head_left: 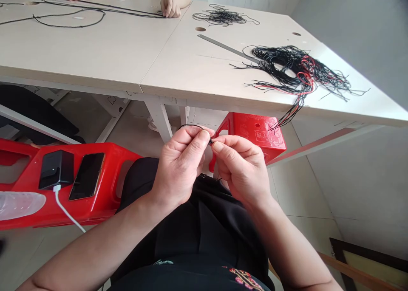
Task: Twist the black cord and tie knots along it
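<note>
Both hands meet over my lap, below the table's front edge. A thin black cord [191,125] loops over the fingers of my left hand [182,163], whose thumb and forefinger pinch it. Close beside it, my right hand [244,168] is closed too, thumb against forefinger, gripping the same cord at a small dark knot or bunch [210,142] between the fingertips. Part of the cord seems to hang under the hands, mostly hidden by them and dark against the black clothing.
On the table [105,49] lie a bundle of black and red cords [287,66], a metal ruler [223,46] and a loose black cord pile [223,15]. Another person's hands [171,4] hold cords. Red stools [255,131] stand below; a phone [87,176] and power bank [56,168] lie left.
</note>
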Available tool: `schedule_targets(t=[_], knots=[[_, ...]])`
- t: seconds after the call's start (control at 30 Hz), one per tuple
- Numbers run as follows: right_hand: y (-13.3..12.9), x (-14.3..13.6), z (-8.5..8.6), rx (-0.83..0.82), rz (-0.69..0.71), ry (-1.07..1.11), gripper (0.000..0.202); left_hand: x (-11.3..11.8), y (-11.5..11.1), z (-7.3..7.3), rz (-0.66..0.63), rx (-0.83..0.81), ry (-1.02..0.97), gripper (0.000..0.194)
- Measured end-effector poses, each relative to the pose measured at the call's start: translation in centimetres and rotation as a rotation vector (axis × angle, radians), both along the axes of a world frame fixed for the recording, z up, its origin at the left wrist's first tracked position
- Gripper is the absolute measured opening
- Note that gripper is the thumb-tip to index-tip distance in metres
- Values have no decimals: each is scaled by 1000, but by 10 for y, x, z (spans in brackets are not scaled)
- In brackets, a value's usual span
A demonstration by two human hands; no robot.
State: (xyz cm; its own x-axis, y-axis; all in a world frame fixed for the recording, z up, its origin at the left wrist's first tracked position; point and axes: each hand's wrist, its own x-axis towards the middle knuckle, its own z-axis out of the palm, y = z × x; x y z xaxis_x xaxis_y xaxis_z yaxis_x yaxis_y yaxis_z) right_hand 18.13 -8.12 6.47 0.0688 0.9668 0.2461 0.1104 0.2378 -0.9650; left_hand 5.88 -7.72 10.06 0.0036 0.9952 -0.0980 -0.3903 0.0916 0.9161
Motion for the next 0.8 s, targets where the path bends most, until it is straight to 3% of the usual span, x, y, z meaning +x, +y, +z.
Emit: schedule_targets(t=[0.37, 0.57, 0.8], knots=[[-5, -11, -2, -102, -17, 239, 35, -3, -3, 0, -113, -20, -79, 15], [-6, -7, 0, -9, -90, 78, 34, -13, 1, -10, -100, 273, 194, 7], [-5, -2, 2, -54, -39, -8, 36, -26, 10, -5, -128, 455, 549, 7]])
